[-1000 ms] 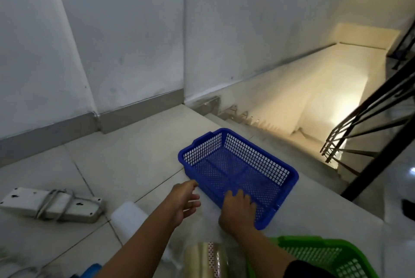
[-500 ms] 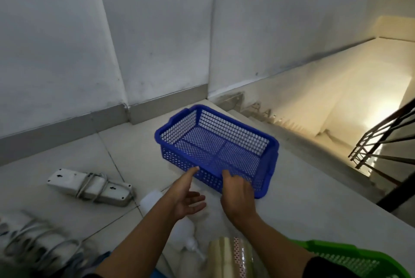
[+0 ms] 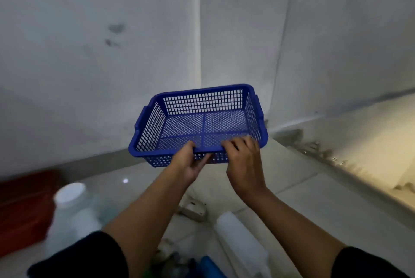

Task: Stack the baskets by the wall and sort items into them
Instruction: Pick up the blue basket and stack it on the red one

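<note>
A blue perforated plastic basket (image 3: 157,125) hangs in the air in front of the grey wall corner, held level and empty. My left hand (image 3: 187,165) grips its near rim from below and left, thumb over the edge. On the same rim, just to the right, my right hand (image 3: 243,161) curls its fingers over the edge into the basket. A red basket (image 3: 24,206) sits blurred on the floor at the far left.
A white-capped bottle (image 3: 69,208) stands at the lower left. A white cylinder (image 3: 240,239) and a white power strip (image 3: 193,209) lie on the tiled floor between my arms. Stairs (image 3: 336,161) drop away at the right. The wall skirting (image 3: 89,163) runs behind the basket.
Both hands closed on the blue basket's near rim and lifted it off the floor toward the wall corner. The view swung left; the green basket left the frame.
</note>
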{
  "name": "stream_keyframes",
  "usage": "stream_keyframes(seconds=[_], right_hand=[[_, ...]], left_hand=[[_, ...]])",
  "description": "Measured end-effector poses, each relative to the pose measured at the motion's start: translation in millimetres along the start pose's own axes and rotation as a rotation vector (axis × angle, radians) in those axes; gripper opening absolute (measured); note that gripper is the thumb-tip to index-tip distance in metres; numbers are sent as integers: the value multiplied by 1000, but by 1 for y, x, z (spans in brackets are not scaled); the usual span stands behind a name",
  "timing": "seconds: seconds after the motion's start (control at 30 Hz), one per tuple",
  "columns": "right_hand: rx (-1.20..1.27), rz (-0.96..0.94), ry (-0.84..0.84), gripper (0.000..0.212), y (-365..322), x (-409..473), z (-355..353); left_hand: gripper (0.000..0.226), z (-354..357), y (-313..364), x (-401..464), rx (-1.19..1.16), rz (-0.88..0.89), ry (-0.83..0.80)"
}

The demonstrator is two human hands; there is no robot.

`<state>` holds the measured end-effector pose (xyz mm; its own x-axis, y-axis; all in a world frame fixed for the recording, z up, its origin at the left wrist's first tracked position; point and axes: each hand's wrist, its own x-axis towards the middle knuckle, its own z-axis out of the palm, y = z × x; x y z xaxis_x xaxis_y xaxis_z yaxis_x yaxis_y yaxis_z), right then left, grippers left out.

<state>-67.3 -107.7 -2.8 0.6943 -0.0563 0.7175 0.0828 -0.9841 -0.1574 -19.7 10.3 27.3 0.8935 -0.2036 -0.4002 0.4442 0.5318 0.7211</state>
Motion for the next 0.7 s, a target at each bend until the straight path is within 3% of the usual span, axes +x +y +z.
stream_keyframes(seconds=[0.07,0.23,0.4,0.57,0.7], right_hand=[[50,1,84,22,-39,25,-3],[318,65,121,36,-157,61,-14],[526,71,-148,31,-268,72,-8],[561,0,-434,31,-372,54,25],[562,148,-570,25,-433,27,74]], left_hand=[[10,-16,44,-17,-7,76,34],[13,-85,145,-65,18,204,137],[10,-201,210,-89,-25,300,216],[18,-316,236,-102,-112,308,392],[16,-398,233,-101,-108,226,464]])
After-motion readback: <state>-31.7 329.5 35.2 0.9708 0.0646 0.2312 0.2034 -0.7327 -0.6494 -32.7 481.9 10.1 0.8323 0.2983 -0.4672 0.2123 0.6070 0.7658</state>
